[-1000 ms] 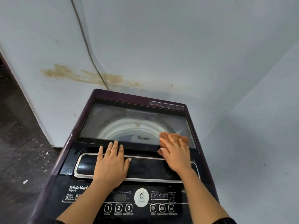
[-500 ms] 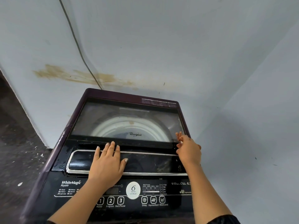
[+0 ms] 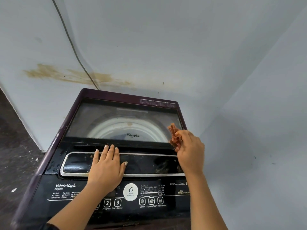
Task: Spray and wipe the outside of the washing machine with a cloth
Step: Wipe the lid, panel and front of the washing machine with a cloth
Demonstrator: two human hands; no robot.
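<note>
A dark purple top-loading washing machine (image 3: 86, 95) with a glass lid and a black control panel stands in a corner below me. My left hand (image 3: 107, 170) lies flat, fingers together, on the chrome-framed lid handle panel. My right hand (image 3: 191, 150) is raised at the lid's front right corner and pinches a bunched orange-brown cloth (image 3: 173, 134), which hangs just above the glass. No spray bottle is in view.
Pale grey walls close in behind and to the right of the machine. A dark cable (image 3: 73, 47) runs down the back wall past a brown stain (image 3: 69, 75). Dark speckled floor (image 3: 15, 155) lies to the left.
My right hand slid the cloth from the front middle of the glass lid to its right edge, then lifted it bunched off the surface. My left hand stayed put.
</note>
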